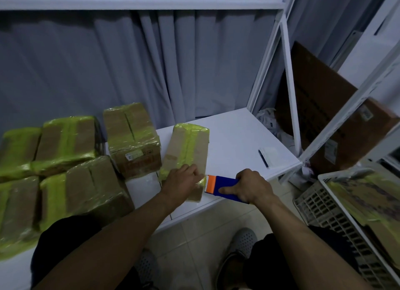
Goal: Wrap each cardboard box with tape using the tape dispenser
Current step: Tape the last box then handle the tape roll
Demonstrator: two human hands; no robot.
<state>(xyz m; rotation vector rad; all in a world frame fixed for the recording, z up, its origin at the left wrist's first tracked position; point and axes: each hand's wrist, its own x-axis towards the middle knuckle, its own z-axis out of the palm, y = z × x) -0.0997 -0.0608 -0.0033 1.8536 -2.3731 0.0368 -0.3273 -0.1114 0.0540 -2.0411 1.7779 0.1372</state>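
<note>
A flat cardboard box [187, 151] with a yellow-green tape stripe along its length lies on the white shelf [233, 138]. My left hand [184, 180] lies on its near end, fingers pressing the tape [202, 182] at the right edge. Just to the right, my right hand [252, 186] grips the blue tape dispenser [225, 184], whose orange head points at the box. A short piece of tape runs from the dispenser head to the box under my left fingers.
Several taped boxes [71, 142] are stacked at the left. A pen [263, 158] and a paper slip [269, 154] lie at the shelf's right corner. A large brown carton [329, 107] leans behind the white frame. A plastic crate [337, 214] holding taped boxes stands at lower right.
</note>
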